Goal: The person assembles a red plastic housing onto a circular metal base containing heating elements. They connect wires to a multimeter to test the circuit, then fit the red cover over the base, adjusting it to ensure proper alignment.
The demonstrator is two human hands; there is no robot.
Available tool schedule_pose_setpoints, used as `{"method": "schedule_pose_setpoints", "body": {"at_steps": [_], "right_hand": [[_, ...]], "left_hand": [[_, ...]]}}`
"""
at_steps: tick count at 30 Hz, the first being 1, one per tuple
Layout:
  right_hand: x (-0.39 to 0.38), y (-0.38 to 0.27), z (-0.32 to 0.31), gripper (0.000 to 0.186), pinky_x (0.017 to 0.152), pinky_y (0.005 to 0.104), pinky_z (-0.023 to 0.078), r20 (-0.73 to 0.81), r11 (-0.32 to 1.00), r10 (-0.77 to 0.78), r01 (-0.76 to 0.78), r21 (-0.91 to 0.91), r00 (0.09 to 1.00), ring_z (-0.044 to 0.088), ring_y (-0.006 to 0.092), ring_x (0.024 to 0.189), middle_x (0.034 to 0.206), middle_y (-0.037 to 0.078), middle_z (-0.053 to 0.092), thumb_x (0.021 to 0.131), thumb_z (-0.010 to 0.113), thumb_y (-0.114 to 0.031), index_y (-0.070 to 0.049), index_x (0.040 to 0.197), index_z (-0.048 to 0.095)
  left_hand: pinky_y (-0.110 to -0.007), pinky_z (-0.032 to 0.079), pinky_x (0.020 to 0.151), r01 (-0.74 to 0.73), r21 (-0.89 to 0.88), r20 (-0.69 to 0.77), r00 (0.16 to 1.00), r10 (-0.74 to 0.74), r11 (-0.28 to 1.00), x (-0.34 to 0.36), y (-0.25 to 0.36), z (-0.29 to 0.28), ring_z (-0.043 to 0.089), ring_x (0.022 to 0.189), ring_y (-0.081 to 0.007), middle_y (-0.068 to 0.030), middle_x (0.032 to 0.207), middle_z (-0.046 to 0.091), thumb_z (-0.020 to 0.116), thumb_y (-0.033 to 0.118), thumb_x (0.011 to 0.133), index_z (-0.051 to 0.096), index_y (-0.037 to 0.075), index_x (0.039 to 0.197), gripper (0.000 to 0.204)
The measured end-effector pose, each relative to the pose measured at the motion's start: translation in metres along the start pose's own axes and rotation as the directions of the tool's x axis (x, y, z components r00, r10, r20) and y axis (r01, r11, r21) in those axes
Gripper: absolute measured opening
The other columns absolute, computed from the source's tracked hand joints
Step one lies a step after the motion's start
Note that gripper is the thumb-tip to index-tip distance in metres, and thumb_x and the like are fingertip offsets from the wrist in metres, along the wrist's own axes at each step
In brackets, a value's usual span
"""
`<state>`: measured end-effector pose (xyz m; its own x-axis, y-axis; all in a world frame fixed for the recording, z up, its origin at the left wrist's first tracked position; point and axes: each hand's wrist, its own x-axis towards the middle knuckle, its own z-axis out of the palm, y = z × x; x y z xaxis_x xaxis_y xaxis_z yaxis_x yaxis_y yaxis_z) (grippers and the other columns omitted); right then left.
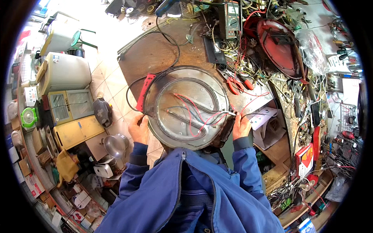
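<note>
In front of me, over the workbench's near edge, is a round metal heating plate (185, 82) with a curved heating element (159, 101). Red, white and grey wires (202, 121) run loose across its inner face. A red handle (145, 92) sticks out at its upper left. My left hand (139, 129) is closed at the plate's left rim, just below the handle, thumb on top; the fingers beneath are partly hidden. At the right rim, beside a dark bracket (225, 132), my right hand (241, 126) pinches wire ends.
Red-handled pliers (233, 86) lie on the wooden bench (155, 50) beyond the plate. A multimeter (232, 19), tangled cables and a red oval pan (280, 48) crowd the back right. On the left stand a white appliance (68, 72), a yellow cabinet (79, 132) and a metal bowl (115, 146).
</note>
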<state>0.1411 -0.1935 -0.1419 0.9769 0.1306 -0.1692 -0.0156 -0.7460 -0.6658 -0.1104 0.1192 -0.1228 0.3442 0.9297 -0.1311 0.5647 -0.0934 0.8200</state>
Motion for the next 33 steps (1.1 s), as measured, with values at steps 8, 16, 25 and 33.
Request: {"method": "schedule_pose_setpoints", "body": {"at_steps": [8,16,25,33], "right_hand": [[0.005,0.015,0.003,0.037,0.066,0.0503,0.049,0.057,0.997,-0.046,0.043,0.058,0.997,0.066,0.0449,0.071,0.077,0.029,0.066,0.104,0.057,-0.028,0.006,0.098,0.07],[0.018,-0.034,-0.071,0.04,0.044,0.0283,0.038,0.135,0.546,0.22,-0.237,0.804,0.966,0.049,0.0118,0.053,0.067,0.001,0.05,0.108,0.054,-0.037,0.0,0.096,0.063],[-0.052,-0.125,-0.011,0.047,0.055,0.0246,0.042,0.409,0.631,-0.165,-0.223,0.743,0.897,0.054,0.0105,0.06,0.07,0.002,0.058,0.11,0.049,-0.04,0.002,0.101,0.067],[-0.109,-0.152,0.027,0.053,0.063,0.0267,0.042,0.618,0.769,-0.234,-0.246,0.59,0.75,0.054,0.01,0.067,0.073,0.001,0.061,0.108,0.051,-0.045,0.002,0.102,0.074]], "left_hand": [[-0.027,0.054,0.074,-0.018,-0.02,0.015,1.0,0.018,1.0,0.003,-0.013,-0.001,0.066,0.079,-0.0112,-0.0054,0.087,0.072,0.074,0.008,0.091,0.073,-0.005,0.102,0.016],[-0.03,0.053,0.074,0.045,-0.039,-0.084,0.995,-0.048,0.998,-0.021,-0.018,-0.007,0.066,0.08,-0.0144,-0.0105,0.087,0.071,0.07,0.02,0.098,0.07,-0.004,0.102,0.024],[-0.025,0.051,0.074,0.1,-0.37,0.577,0.804,0.144,0.924,-0.074,0.066,-0.015,0.062,0.083,-0.009,-0.0044,0.096,0.068,0.071,0.019,0.097,0.065,-0.001,0.114,0.026],[-0.035,0.053,0.068,-0.09,-0.275,0.669,0.697,0.258,0.957,-0.091,0.076,-0.015,0.068,0.074,-0.0231,-0.0164,0.082,0.069,0.069,0.013,0.097,0.064,0.0,0.12,0.027]]}}
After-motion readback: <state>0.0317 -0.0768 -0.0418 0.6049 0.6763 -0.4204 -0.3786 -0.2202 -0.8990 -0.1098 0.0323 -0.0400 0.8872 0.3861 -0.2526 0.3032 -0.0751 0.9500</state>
